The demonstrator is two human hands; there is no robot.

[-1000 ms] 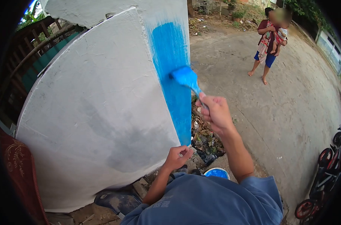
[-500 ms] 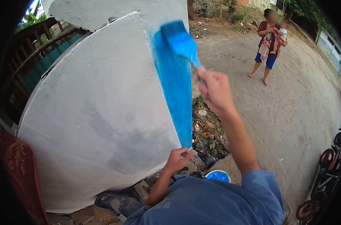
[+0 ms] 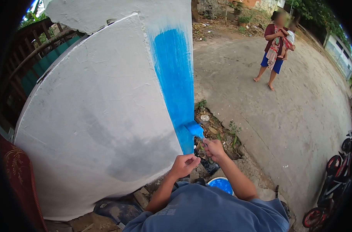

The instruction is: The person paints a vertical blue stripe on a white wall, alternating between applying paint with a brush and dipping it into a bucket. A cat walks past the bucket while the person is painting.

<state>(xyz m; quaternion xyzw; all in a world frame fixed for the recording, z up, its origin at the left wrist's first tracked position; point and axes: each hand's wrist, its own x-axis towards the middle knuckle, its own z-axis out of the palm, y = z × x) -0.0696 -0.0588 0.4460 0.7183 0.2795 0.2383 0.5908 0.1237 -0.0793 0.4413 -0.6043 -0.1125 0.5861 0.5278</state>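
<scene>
In my right hand point(image 3: 214, 150) is the handle of a wide paintbrush point(image 3: 195, 129), its ferrule and bristles coated in blue. The bristles press on the lower part of a narrow strip of blue paint point(image 3: 174, 77) on the edge face of a pale wall point(image 3: 94, 100). Below the strip's bottom end, my left hand point(image 3: 184, 165) is closed, fingers curled in and thumb against them, with nothing visible in it. A pail of blue paint point(image 3: 221, 185) stands under my right forearm, partly covered by my shirt.
A person point(image 3: 274, 46) holding a small child stands on the concrete ground point(image 3: 253, 100). Leaves and litter point(image 3: 212, 129) lie along the wall's foot. A motorcycle point(image 3: 330, 181) is at the right edge, and a dark red patterned cover point(image 3: 17, 174) at the lower left.
My right hand has brought the brush down from the top of the blue strip to its lower part. My left hand stays almost in place, still closed.
</scene>
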